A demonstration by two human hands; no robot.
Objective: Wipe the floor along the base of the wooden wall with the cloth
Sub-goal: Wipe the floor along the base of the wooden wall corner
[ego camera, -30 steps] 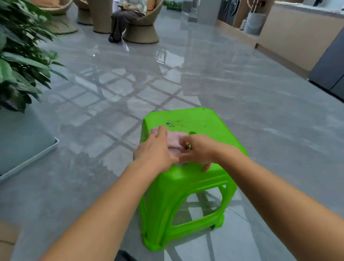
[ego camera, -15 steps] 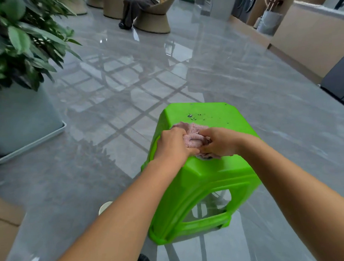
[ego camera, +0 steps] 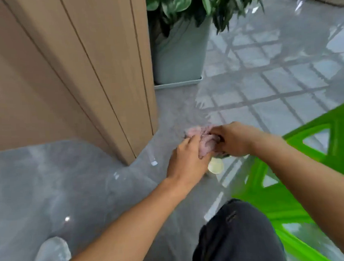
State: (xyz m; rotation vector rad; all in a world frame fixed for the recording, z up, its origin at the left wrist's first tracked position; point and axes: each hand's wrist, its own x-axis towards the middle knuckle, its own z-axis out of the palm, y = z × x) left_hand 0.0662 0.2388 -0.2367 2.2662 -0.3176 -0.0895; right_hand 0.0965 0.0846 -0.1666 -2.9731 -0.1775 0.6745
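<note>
A crumpled pink cloth (ego camera: 204, 141) is bunched between both my hands in the air above the grey tiled floor (ego camera: 80, 183). My left hand (ego camera: 185, 161) grips its lower left part, and my right hand (ego camera: 231, 139) grips its right side. The wooden wall (ego camera: 70, 71), with vertical grooves, fills the upper left; its corner base meets the floor a short way left of my hands. The cloth is off the floor and apart from the wall.
A green plastic stool (ego camera: 310, 163) stands at the right, close to my right arm. A grey planter (ego camera: 180, 57) with a leafy plant sits behind the wall corner. My knee in dark trousers (ego camera: 237, 236) and a pale shoe (ego camera: 52, 252) are at the bottom.
The view has swung left from the stool top to the wooden wall's corner. Both hands have lifted the cloth off the stool and carried it over the floor.
</note>
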